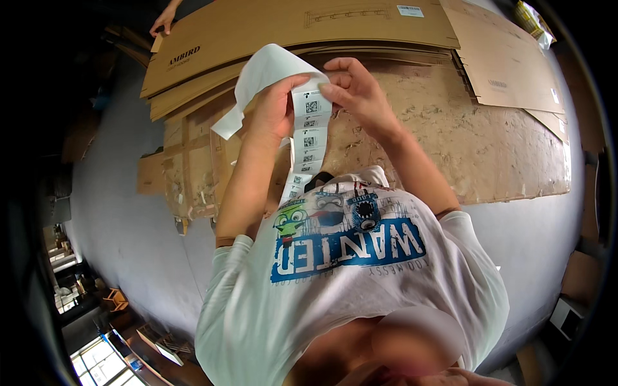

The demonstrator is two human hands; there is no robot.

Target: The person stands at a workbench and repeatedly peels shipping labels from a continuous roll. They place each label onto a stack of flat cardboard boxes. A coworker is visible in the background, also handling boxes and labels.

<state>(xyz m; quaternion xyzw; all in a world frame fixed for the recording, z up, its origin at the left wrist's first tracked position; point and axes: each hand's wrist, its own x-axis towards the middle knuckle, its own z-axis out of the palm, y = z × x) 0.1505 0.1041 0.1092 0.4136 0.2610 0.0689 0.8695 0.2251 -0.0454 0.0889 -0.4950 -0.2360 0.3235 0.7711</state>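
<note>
Strip of white labels (310, 132) held up between the person's hands, in front of the cardboard stack (270, 48); printed codes face the wearer, lower run reaching the white shirt (244, 302), blank upper run looping over toward the left. Left hand (277, 106) clamped on the strip's left edge. Right hand (362, 96): thumb touching its right edge, index finger raised apart; cannot tell whether it pinches. Another person's hand (165, 22) at the stack's far left corner.
</note>
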